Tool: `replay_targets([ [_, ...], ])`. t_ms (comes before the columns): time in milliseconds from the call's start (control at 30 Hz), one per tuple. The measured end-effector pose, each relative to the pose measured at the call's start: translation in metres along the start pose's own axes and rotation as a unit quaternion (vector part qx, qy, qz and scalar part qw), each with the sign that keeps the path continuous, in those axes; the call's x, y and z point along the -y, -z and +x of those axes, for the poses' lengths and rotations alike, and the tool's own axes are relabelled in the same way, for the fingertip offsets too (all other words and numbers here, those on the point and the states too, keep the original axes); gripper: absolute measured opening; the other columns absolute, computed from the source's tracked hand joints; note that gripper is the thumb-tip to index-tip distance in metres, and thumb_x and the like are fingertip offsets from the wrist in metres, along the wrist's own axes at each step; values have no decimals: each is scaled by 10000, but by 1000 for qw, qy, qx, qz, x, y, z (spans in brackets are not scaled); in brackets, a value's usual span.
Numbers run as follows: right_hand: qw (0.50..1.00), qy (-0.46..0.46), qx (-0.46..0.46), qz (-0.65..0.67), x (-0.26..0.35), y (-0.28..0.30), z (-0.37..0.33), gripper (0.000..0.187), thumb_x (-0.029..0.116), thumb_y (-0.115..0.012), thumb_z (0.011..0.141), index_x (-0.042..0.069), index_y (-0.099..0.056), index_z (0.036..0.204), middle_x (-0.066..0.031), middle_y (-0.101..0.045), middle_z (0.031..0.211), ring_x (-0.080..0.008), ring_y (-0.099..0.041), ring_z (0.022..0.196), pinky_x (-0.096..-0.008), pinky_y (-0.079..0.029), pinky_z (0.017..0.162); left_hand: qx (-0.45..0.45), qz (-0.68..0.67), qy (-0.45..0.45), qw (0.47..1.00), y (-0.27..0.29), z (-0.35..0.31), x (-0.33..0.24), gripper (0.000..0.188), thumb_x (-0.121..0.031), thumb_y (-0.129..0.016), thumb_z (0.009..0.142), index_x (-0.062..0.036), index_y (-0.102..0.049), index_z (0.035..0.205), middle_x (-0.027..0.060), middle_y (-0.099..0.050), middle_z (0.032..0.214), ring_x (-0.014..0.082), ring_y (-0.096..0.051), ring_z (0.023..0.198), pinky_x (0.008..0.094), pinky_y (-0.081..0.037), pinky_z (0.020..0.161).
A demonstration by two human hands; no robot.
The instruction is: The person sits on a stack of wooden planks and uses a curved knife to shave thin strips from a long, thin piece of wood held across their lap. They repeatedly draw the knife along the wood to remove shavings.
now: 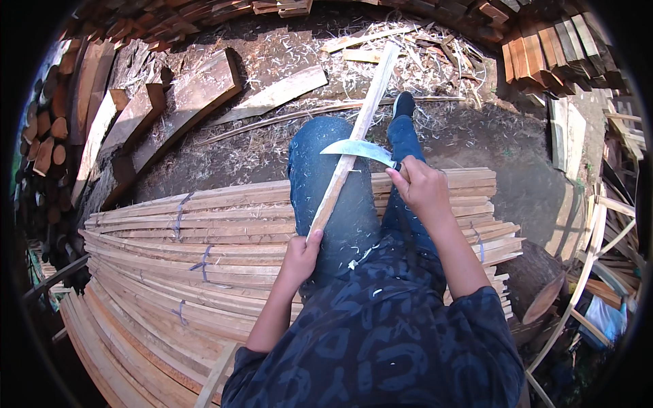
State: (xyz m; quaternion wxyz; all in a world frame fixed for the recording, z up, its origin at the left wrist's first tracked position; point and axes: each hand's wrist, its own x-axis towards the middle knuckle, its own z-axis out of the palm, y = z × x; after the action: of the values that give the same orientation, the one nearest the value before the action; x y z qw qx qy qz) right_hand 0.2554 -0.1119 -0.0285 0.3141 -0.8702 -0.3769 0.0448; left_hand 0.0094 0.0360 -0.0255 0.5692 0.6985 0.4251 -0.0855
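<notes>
The wooden strip (368,112) is long, narrow and straight, pale and bright along its far part, tanner toward the near end, with a rough far tip. It slants over the left leg (311,160), its near end lower left and held, its far end pointing away to the upper right. The knife (355,147) has a broad, curved, silvery blade, lying crosswise over the strip near mid-length. Its pointed tip reaches left past the wood; its outer curve faces away. The handle, at right, is mostly hidden in a grip.
</notes>
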Motion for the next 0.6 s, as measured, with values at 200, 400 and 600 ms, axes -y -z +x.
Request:
replay_targets([
  [200, 994, 36, -46, -96, -24, 12, 37, 380, 424, -619, 848, 101, -496, 690, -62, -571, 583, -281, -591, 520, -390, -455, 457, -29, 44, -6, 999, -3, -2, -6, 613, -377, -507, 946, 70, -446, 531, 63, -317, 418, 102, -349, 437, 354, -296, 412],
  [400, 945, -264, -175, -83, -124, 51, 73, 498, 440, -499, 928, -3, -529, 704, -163, -564, 592, -379, -572, 584, -470, -436, 578, -55, 64, -8, 996, -6, -9, -8, 619, -388, -502, 946, 66, -450, 529, 71, -331, 423, 114, -357, 434, 364, -305, 420],
  [600, 963, -245, -93, 63, -91, 73, 19, 408, 333, -543, 929, -19, -519, 724, -134, -449, 545, -246, -419, 493, -359, -358, 505, 22, -13, 28, 999, 8, -1, -2, 593, -408, -465, 961, -11, -452, 520, -4, -377, 456, 96, -334, 440, 311, -284, 425],
])
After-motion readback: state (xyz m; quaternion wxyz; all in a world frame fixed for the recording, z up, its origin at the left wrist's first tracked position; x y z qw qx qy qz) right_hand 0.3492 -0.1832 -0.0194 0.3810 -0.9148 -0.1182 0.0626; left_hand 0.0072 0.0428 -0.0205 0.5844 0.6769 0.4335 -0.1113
